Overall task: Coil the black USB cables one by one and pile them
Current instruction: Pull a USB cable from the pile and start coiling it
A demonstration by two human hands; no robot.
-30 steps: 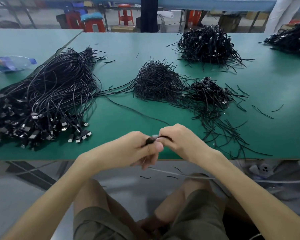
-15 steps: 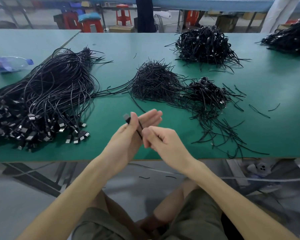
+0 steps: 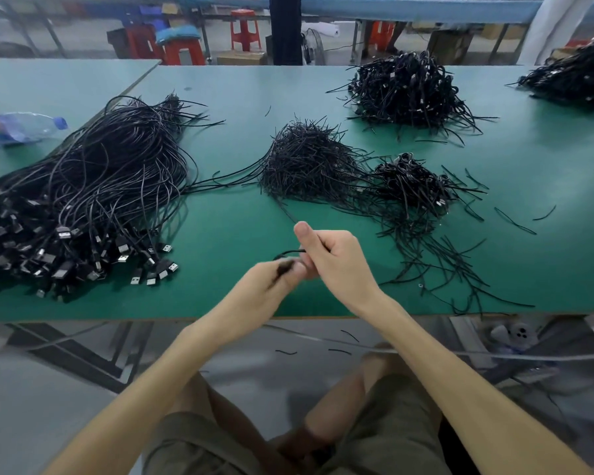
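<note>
Above the near edge of the green table point(image 3: 240, 214), both hands work one black USB cable point(image 3: 287, 252). My left hand point(image 3: 271, 279) grips the bunched part of it, blurred by motion. My right hand point(image 3: 336, 262) is curled round the cable just beside it, thumb pointing up, and a small loop shows between the two hands. A big heap of uncoiled cables point(image 3: 83, 200) with USB plugs lies at the left. A small pile of coiled cables point(image 3: 412, 183) sits to the right of a mound of black ties point(image 3: 306, 166).
A larger pile of coiled cables point(image 3: 405, 90) lies at the back, another point(image 3: 576, 80) at the far right. A plastic bottle point(image 3: 21, 126) lies at the left. Loose ties point(image 3: 460, 269) are scattered at the front right. Red stools point(image 3: 244, 29) stand beyond the table.
The hands rose from the table edge, then shifted. The left hand went from open with the plug on its fingers to gripping the bunched cable; the right thumb now points up.
</note>
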